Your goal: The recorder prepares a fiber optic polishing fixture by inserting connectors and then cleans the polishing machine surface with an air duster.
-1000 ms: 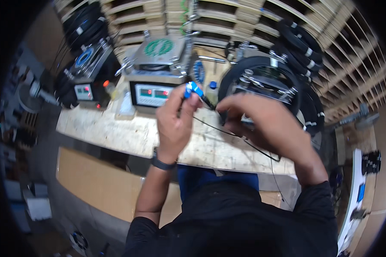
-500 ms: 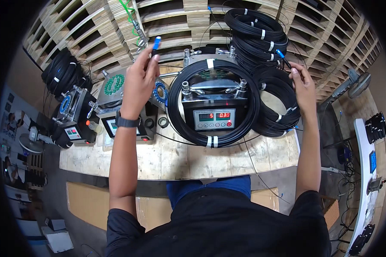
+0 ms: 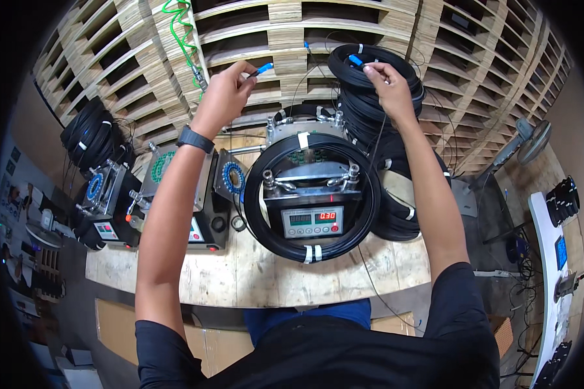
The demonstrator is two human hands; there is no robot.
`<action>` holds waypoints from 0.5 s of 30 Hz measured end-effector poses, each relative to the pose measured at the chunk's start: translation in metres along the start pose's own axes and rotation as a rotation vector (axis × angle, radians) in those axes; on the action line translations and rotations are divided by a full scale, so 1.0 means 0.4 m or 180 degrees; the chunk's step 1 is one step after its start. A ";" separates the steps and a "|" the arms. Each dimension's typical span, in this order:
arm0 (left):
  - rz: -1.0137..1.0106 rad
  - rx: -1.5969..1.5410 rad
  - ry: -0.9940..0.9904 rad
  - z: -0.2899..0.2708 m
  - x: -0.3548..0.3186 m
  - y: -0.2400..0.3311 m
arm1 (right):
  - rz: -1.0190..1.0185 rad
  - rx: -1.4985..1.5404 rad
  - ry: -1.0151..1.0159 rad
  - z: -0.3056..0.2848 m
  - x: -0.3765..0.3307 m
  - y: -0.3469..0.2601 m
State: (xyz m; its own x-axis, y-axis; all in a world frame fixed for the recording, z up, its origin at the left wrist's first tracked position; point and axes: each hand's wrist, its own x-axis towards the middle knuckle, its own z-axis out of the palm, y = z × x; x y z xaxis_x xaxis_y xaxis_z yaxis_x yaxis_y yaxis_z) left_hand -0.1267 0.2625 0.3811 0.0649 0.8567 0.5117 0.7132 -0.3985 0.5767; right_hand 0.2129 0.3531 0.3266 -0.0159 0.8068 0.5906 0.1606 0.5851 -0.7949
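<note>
My left hand (image 3: 226,94) is closed, pinching a cable end with a blue fiber-optic connector (image 3: 264,68) that points up and right. My right hand (image 3: 388,89) pinches a second cable end, whose blue fiber-optic connector (image 3: 355,60) points up and left. Both hands are raised, with a gap between the two connectors. Below them, a tied coil of black cable (image 3: 256,227) leans upright against a polishing machine (image 3: 311,222). Through the ring show its lit display panel and metal clamps. Behind my right hand rises a stack of black cable coils (image 3: 360,104).
Two similar machines (image 3: 194,227) stand left on the wooden table (image 3: 259,285), beside a blue-ringed fixture (image 3: 233,176) and more cable coils (image 3: 87,136). Wooden pallets (image 3: 292,39) rise behind. A green coiled hose (image 3: 178,32) hangs at back. A fan (image 3: 535,139) is at right.
My right hand has moved left and upward, bringing its connector nearer the left one. My left hand has turned its connector rightward. The view has shifted, and one machine display has dimmed.
</note>
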 end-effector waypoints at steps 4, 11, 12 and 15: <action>0.0229 0.0486 -0.0640 0.049 0.020 -0.038 | -0.0336 -0.0783 -0.0942 0.027 0.010 0.075; 0.0091 0.0560 -0.0159 0.247 -0.089 -0.113 | 0.0311 -0.1252 -0.1935 0.066 -0.054 0.029; -0.0006 0.0468 -0.0025 0.267 -0.097 -0.118 | 0.0357 -0.1237 -0.1980 0.075 -0.061 0.028; -0.0219 0.0032 0.0030 0.274 -0.107 -0.107 | 0.0406 -0.1493 -0.2019 0.090 -0.072 0.019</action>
State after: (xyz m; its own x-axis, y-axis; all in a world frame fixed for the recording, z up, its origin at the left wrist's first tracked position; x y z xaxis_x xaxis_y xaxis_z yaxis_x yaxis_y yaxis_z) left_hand -0.0836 0.2788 0.2648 0.0091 0.8788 0.4771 0.7227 -0.3355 0.6043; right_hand 0.1789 0.3372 0.2985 -0.5052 0.8406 0.1954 0.5952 0.5033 -0.6264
